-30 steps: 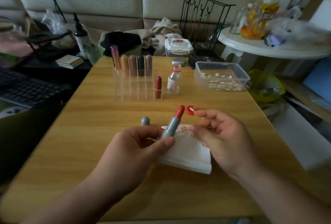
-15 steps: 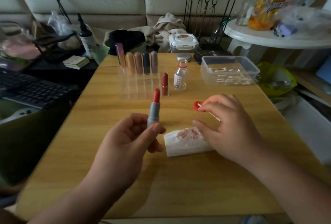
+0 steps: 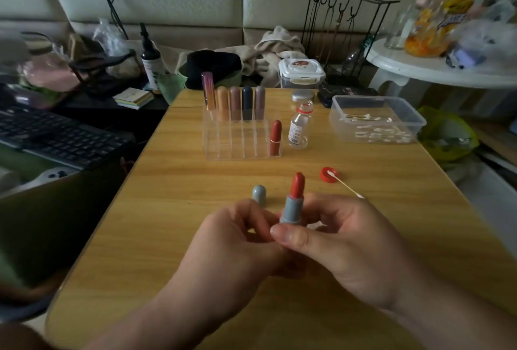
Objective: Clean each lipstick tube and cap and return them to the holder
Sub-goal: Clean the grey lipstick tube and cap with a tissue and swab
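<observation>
An open lipstick point(image 3: 294, 201) with a grey tube and red bullet stands upright between both hands at the table's middle. My left hand point(image 3: 235, 240) grips its base from the left and my right hand point(image 3: 344, 240) pinches it from the right. Its grey cap point(image 3: 259, 194) stands on the table just left of it. The clear acrylic holder point(image 3: 223, 142) further back carries several capped lipsticks in its back row and one red lipstick point(image 3: 275, 137) at its front right. A white tissue is mostly hidden under my hands.
A red bottle cap point(image 3: 328, 175) with a cotton swab point(image 3: 347, 187) lies to the right. A small clear bottle point(image 3: 299, 126) and a plastic box of swabs point(image 3: 375, 119) stand behind. A keyboard point(image 3: 56, 137) lies left of the wooden table point(image 3: 167, 210).
My right hand left the tissue and swab and came to the lipstick, now held by both hands. The lipstick moved right and nearer to me.
</observation>
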The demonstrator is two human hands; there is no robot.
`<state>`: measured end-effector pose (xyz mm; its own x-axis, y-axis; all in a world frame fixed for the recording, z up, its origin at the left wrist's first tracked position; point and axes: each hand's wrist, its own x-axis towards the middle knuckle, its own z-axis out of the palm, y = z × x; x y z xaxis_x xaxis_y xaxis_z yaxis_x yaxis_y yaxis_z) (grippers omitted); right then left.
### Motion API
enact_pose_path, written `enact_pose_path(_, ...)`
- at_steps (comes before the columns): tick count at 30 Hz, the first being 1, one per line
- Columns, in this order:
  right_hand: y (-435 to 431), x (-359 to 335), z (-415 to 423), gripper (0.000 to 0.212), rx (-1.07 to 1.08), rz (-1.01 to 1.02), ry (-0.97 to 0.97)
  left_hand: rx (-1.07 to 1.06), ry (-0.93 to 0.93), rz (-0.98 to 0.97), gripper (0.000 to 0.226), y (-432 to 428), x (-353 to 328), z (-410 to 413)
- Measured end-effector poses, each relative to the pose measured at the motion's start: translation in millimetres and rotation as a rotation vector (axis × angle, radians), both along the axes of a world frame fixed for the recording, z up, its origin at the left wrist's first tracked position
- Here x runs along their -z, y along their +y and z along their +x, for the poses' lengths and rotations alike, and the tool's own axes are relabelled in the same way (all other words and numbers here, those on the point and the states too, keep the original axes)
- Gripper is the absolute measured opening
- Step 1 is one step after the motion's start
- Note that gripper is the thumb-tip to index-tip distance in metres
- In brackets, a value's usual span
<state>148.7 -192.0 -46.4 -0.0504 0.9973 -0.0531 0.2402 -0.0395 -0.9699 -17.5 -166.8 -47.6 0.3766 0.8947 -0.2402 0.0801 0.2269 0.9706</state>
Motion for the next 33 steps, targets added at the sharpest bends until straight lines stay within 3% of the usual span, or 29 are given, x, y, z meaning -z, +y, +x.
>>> enact_pose_path(5, -12.6, -3.1, 0.3, 0.037, 0.116, -0.017, -0.044, 0.200, 0.210, 0.057, 0.046, 1.6, -7.0, -10.1)
enact_pose_path(8, -20.4, -6.3, -4.4, 0.047, 0.126, -0.034, -0.139, 0.072, 0.152, 0.129, 0.054, 6.3, -5.2, -14.9)
enact_pose_path(10, -21.6, -9.2, -7.9, 0.039, 0.115, -0.027, -0.198, 0.056, 0.084, 0.130, 0.054, 6.4, -2.1, -12.3)
enact_pose_path(13, -18.4, -10.7, -8.5, 0.018, 0.110, -0.018, -0.252, 0.083, 0.003, 0.126, 0.037, 3.5, -0.6, -1.7)
enact_pose_path(17, -15.6, -14.4, -7.0, 0.022, 0.104, 0.016, -0.285, 0.033, -0.155, 0.073, 0.025, 2.5, -0.1, 3.2)
enact_pose_path(25, -15.7, -13.7, -1.3, 0.028, 0.082, 0.068, -0.331, -0.012, -0.128, 0.302, 0.028, 5.1, 13.5, 9.2)
enact_pose_path(31, -12.4, -12.6, 3.4, 0.037, -0.002, 0.070, -0.299, 0.004, -0.148, 0.333, 0.025, 4.8, 13.1, 8.5)
enact_pose_path(33, -8.9, -14.4, 8.6, 0.031, -0.092, 0.006, -0.233, 0.014, -0.145, 0.332, 0.023, 3.6, 11.0, 7.6)
